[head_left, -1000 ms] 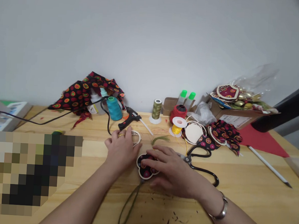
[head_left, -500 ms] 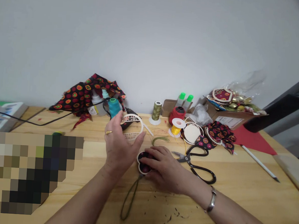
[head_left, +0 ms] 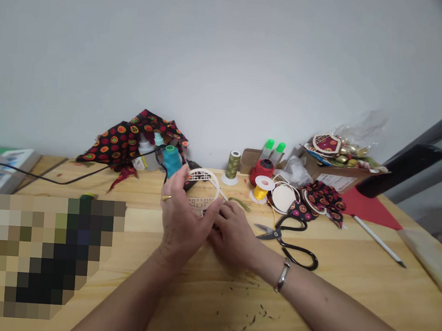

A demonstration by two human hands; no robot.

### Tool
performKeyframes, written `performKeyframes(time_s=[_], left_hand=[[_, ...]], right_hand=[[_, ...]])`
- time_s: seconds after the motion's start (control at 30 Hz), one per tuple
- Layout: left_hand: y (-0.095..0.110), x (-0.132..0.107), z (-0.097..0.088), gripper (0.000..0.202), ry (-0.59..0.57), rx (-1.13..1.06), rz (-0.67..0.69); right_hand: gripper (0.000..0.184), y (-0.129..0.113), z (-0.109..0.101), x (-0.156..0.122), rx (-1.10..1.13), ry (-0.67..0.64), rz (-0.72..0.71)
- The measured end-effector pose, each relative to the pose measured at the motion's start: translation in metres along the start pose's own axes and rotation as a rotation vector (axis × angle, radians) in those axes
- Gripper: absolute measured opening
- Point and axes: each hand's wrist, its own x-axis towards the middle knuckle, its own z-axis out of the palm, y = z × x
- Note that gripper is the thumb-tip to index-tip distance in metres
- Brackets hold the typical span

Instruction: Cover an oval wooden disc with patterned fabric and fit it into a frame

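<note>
My left hand, with a ring on one finger, is curled round a thin round wooden frame with cut-out lattice, gripping it upright at its lower edge. Close beside the thumb, my right hand has its fingers closed on a small dark fabric-covered piece with a pale rim. That piece is almost wholly hidden behind the fingers, and its green cord loop is out of sight. The hands meet near the frame's bottom; whether the two pieces touch cannot be seen. Black-handled scissors lie partly spread to the right.
Behind stand a teal thread cone, an olive thread spool and a yellow thread spool. Patterned fabric is heaped at left; a stuffed cardboard box stands at right. A white pencil lies far right. Dark scraps litter the front.
My right hand has moved up and left to the frame, carrying the small fabric piece off the table. My left hand and frame have shifted slightly right.
</note>
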Motion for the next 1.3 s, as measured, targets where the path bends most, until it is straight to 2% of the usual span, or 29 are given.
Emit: performKeyframes(time_s=[0.37, 0.53, 0.67, 0.8, 0.9, 1.07, 1.3], left_hand=[[0.0, -0.003, 0.002, 0.081, -0.043, 0.043, 0.072], [0.001, -0.006, 0.005, 0.079, -0.095, 0.053, 0.071], [0.002, -0.009, 0.007, 0.079, -0.133, 0.051, 0.075], [0.004, -0.011, 0.006, 0.078, -0.172, 0.035, 0.062], [0.006, -0.01, 0.005, 0.078, -0.229, 0.02, 0.031], [0.007, -0.015, 0.005, 0.079, -0.421, -0.008, 0.021], [0.012, -0.025, 0.004, 0.075, -0.859, -0.016, 0.101]], right_hand=[[0.023, 0.005, 0.008, 0.021, -0.113, 0.02, 0.144], [0.021, -0.003, -0.008, 0.015, -0.126, 0.004, 0.172], [0.03, 0.005, -0.037, -0.025, -0.15, -0.033, 0.21], [0.03, 0.043, -0.059, -0.087, -0.266, 0.008, 0.338], [0.036, 0.073, -0.066, -0.123, -0.282, 0.034, 0.286], [0.041, 0.09, -0.071, -0.142, -0.291, 0.004, 0.212], [0.043, 0.099, -0.075, -0.139, -0.299, -0.05, 0.198]])
